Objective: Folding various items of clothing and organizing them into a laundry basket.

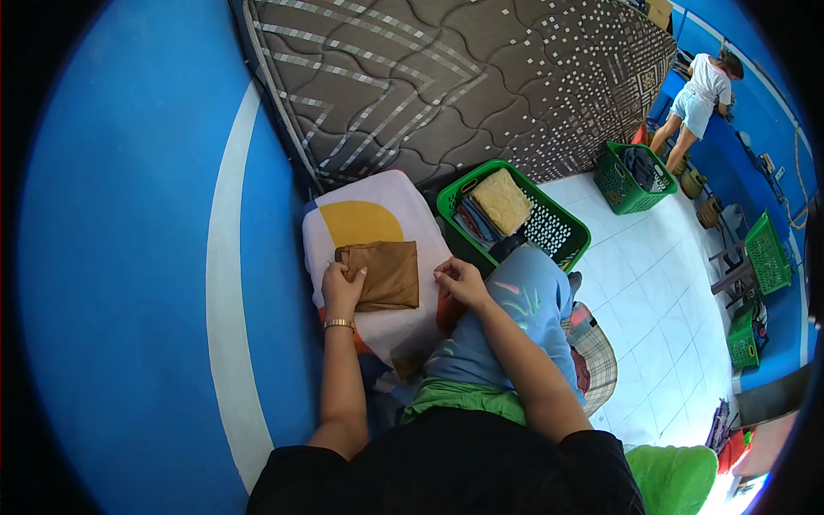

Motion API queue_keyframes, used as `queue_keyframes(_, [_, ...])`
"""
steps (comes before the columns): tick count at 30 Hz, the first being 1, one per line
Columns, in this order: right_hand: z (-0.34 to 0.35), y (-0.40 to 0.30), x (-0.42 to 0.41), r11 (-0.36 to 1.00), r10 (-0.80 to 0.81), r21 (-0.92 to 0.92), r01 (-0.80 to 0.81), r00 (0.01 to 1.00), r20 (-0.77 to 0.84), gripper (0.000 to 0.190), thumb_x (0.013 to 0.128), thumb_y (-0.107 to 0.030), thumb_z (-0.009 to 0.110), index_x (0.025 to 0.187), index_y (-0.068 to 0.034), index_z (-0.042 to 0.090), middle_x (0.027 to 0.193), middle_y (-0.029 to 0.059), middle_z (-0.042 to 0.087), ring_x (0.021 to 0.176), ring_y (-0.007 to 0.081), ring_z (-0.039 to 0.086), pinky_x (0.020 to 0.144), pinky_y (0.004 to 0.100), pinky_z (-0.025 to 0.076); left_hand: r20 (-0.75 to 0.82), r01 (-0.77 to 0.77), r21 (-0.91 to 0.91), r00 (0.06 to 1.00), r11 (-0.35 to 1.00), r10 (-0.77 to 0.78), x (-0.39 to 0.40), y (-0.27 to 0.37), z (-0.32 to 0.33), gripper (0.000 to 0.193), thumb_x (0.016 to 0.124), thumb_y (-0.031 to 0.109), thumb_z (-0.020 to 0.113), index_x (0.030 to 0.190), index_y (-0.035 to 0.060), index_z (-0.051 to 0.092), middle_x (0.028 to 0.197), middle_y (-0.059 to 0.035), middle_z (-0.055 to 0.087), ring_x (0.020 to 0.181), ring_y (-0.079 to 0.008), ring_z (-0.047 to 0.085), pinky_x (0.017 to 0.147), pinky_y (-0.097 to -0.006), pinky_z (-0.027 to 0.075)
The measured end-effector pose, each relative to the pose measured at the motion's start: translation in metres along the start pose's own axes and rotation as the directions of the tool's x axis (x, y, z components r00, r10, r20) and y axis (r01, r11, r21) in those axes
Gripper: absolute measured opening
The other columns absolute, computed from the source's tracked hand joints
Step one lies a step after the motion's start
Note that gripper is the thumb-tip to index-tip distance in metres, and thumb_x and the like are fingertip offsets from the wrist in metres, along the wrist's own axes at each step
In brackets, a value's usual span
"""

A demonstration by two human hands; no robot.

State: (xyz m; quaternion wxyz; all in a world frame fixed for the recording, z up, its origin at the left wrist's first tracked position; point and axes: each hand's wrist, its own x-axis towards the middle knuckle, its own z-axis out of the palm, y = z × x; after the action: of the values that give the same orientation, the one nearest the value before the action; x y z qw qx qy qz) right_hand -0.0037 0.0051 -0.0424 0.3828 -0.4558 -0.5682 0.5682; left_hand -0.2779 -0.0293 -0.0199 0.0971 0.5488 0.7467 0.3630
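Observation:
A folded brown cloth [385, 277] lies on a surface draped with a white cloth with yellow and orange shapes [373, 193]. My left hand [344, 283] grips the left edge of the brown cloth between thumb and fingers. To the right of it, my right hand [458, 280] hovers near the right edge of the draped surface, fingers bent and thumb near the fingertips; nothing shows in it. A green plastic basket [557, 222] beyond my knee holds a folded yellow cloth [502, 201] and several folded dark and blue cloths [479, 222].
A patterned mattress [450, 84] leans upright behind the draped surface. A blue wall [129, 257] stands at the left. Another green basket [634, 187] holds dark clothes, near a person [702, 96] at a blue counter. More green baskets [766, 254] stand at the right.

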Motion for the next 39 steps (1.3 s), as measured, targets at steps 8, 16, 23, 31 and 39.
queue_keyframes(8, [0.001, -0.002, -0.004, 0.985, -0.065, -0.161, 0.068, 0.998, 0.023, 0.012, 0.088, -0.011, 0.062, 0.092, 0.000, 0.063, 0.069, 0.0070, 0.062, 0.053, 0.0135, 0.059, 0.050, 0.0228, 0.047, 0.003, 0.058, 0.026, 0.998, 0.998, -0.058, 0.006, -0.016, -0.010, 0.017, 0.081, 0.011, 0.065, 0.090, 0.0000, 0.057, 0.084, -0.0159, 0.061, 0.075, -0.0349, 0.060, 0.071, -0.0392, 0.050])
queue_keyframes(16, [0.006, -0.008, -0.011, 0.962, -0.104, -0.252, 0.107, 0.994, 0.025, 0.013, 0.087, -0.012, 0.062, 0.090, 0.000, 0.065, 0.071, 0.0077, 0.065, 0.053, 0.0139, 0.059, 0.051, 0.0229, 0.048, -0.225, -0.081, 0.020, 0.971, 0.997, 0.083, -0.005, 0.004, -0.009, 0.013, 0.081, 0.006, 0.062, 0.093, 0.0038, 0.058, 0.095, -0.0136, 0.061, 0.083, -0.0346, 0.059, 0.078, -0.0413, 0.049])
queue_keyframes(23, [0.040, -0.009, -0.005, 0.989, 0.137, -0.049, -0.136, 0.990, 0.015, 0.027, 0.089, -0.023, 0.064, 0.095, 0.003, 0.065, 0.074, 0.0101, 0.068, 0.053, 0.0168, 0.064, 0.048, 0.0249, 0.051, 0.012, -0.300, 0.039, 0.954, 0.953, 0.300, -0.031, 0.012, 0.042, 0.024, 0.080, 0.011, 0.063, 0.103, 0.0058, 0.063, 0.111, -0.0133, 0.058, 0.102, -0.0339, 0.055, 0.093, -0.0429, 0.044])
queue_keyframes(31, [0.071, -0.004, 0.030, 0.917, 0.033, -0.385, -0.103, 0.982, -0.186, 0.040, 0.079, -0.036, 0.067, 0.091, 0.003, 0.066, 0.074, 0.0139, 0.064, 0.061, 0.0248, 0.062, 0.060, 0.0323, 0.051, 0.096, -0.217, -0.310, 0.961, 0.926, 0.258, -0.019, 0.019, 0.033, 0.031, 0.087, 0.022, 0.058, 0.110, 0.0021, 0.062, 0.114, -0.0173, 0.059, 0.103, -0.0332, 0.057, 0.094, -0.0399, 0.045])
queue_keyframes(39, [0.105, -0.078, 0.002, 0.972, 0.039, 0.227, -0.063, 0.993, 0.111, 0.031, 0.075, -0.012, 0.063, 0.102, 0.001, 0.058, 0.076, 0.0094, 0.060, 0.061, 0.0212, 0.056, 0.058, 0.0281, 0.047, 0.572, 0.570, -0.820, 0.818, 0.042, 0.068, -0.016, 0.044, -0.009, 0.060, 0.100, 0.051, 0.033, 0.132, 0.0029, 0.049, 0.124, -0.0179, 0.058, 0.109, -0.0265, 0.059, 0.092, -0.0361, 0.047])
